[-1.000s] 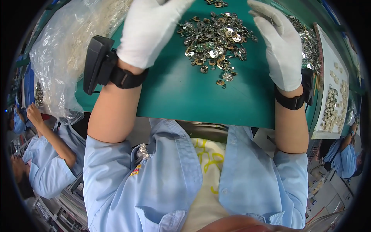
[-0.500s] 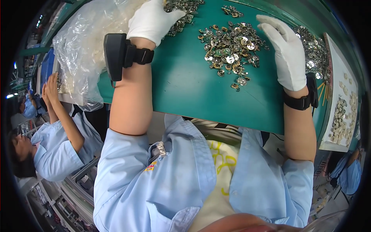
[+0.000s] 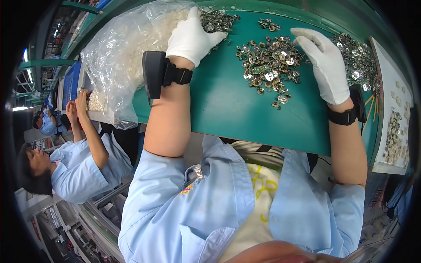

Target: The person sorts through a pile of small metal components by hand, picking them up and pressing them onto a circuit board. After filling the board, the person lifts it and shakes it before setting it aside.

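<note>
My left hand [image 3: 189, 38], in a white glove, is at the far left of the green tabletop [image 3: 232, 114]. Its thumb sticks out to the right, beside a heap of small shiny button-like discs [image 3: 217, 21]; some fingertips are hidden. A middle pile of similar silvery and brownish discs [image 3: 272, 65] lies between my hands. My right hand [image 3: 325, 65], gloved too, is just right of that pile, its fingers slightly bent and apart from the thumb. I see nothing held in it. Beyond its outer side lies another heap of shiny discs [image 3: 357, 61].
A large clear plastic bag [image 3: 118, 57] with pale pieces is left of my left hand. At the right, a white board [image 3: 386, 163] carries pale discs, with thin wooden sticks [image 3: 369, 107] beside it. A co-worker in a light blue shirt [image 3: 83, 175] is at the left.
The whole view has shifted, so the table appears farther right and lower. My hands keep nearly the same places by the heaps. The co-worker's hands, pressed together before, are now apart and lower.
</note>
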Available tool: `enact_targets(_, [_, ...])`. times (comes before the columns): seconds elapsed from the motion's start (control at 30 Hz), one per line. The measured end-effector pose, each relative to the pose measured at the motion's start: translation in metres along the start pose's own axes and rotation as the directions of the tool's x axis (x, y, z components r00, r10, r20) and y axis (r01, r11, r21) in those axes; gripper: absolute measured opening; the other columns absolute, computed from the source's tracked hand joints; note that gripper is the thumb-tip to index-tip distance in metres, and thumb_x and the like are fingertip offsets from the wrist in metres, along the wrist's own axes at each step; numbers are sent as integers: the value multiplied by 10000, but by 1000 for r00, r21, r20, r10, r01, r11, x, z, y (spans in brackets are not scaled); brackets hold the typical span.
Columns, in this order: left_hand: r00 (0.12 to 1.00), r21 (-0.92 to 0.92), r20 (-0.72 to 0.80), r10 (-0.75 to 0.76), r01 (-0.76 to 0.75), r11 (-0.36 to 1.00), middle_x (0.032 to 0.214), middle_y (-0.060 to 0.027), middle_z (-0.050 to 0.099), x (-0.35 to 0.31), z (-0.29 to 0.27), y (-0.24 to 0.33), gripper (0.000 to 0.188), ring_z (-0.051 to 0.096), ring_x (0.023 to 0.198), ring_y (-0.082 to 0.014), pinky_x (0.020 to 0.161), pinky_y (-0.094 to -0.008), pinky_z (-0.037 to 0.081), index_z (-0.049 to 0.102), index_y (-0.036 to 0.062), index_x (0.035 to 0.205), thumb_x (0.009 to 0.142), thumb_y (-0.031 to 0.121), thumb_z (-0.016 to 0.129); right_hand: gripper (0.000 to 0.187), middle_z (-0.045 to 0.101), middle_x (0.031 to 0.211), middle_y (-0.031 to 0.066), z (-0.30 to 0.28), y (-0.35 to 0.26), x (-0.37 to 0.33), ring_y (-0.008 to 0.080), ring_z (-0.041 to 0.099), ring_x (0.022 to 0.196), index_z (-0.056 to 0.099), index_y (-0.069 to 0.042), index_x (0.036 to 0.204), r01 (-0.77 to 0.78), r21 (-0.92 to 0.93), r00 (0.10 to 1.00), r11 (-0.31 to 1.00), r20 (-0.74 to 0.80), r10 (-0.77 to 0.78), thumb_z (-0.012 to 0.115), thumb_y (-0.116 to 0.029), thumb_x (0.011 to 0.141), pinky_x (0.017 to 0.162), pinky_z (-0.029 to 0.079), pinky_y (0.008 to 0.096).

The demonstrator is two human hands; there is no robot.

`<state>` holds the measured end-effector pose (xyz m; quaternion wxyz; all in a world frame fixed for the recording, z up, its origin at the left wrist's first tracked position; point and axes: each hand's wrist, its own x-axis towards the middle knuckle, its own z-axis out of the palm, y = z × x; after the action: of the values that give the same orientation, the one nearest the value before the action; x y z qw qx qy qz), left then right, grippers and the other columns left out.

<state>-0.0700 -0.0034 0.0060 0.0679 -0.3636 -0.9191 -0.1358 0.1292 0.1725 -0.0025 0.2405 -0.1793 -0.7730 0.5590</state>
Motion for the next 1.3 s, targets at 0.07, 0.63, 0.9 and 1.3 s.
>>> enact_targets(0.07, [1000, 55, -6, -3, 3, 998, 894, -39, 634, 0, 4, -4, 646, 589, 716, -104, 640, -252, 478, 461, 43, 1273, 802, 397, 725, 333, 643, 1004, 59, 1, 1, -1, 120, 568, 944, 636, -13, 1123, 19, 5, 1000, 1000, 8, -19, 554, -248, 903, 847, 409, 229])
enact_targets(0.63, [939, -516, -305, 160, -304, 800, 927, -135, 633, -7, -7, 26, 796, 609, 794, -249, 720, -327, 494, 346, -20, 1386, 691, 2, 734, 346, 636, 1027, 56, 7, -8, -2, 127, 576, 964, 608, -10, 1165, -3, 78, 999, 997, -44, 7, 614, -194, 873, 854, 435, 245])
enact_targets(0.9, [532, -32, -575, 622, -774, 632, 960, -116, 639, -29, -20, 64, 671, 607, 852, -222, 764, -317, 489, 440, -24, 1319, 720, 36, 735, 526, 635, 1074, 81, 6, -28, -13, 141, 585, 1027, 495, 24, 1268, 373, -343, 928, 862, 144, -344, 705, -169, 827, 887, 452, 278])
enact_targets(1.3, [956, -989, 146, 255, 151, 1, 1028, -52, 625, -35, -1, 48, 568, 599, 919, -117, 833, -293, 486, 460, 40, 1253, 854, 383, 675, 400, 634, 1005, 33, 16, -38, -25, 100, 565, 910, 604, -3, 1154, -23, 266, 997, 964, 77, 2, 616, -315, 904, 821, 429, 222])
